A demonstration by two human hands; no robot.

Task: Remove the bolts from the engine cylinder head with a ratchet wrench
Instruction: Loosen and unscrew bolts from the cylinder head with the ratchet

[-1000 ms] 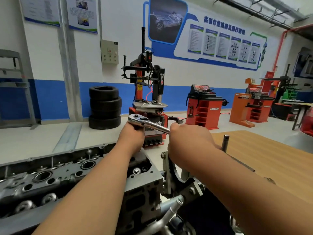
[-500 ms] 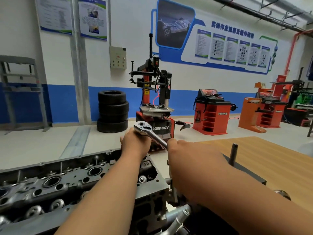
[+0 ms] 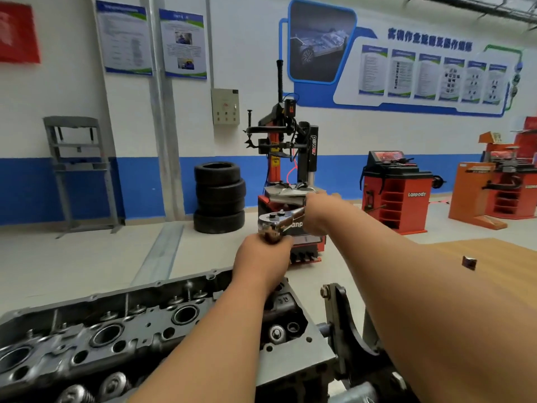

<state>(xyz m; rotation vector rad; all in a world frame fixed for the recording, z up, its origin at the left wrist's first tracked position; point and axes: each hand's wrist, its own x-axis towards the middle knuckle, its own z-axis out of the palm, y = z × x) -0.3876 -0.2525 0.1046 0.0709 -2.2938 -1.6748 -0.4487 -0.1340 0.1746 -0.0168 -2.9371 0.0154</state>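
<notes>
The cylinder head fills the near left, and its right end lies under the left forearm. A wooden tabletop lies to the right, and stacked tyres stand far off by the wall. The left grip is above that right end, curled tight just under the head of the ratchet. The right grip, farther and to the right, is closed round its handle. The bolt is hidden.

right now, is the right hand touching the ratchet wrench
Touching. The head view shows the handle of the ratchet wrench running straight into the right hand, which is closed round it with no gap.
</notes>
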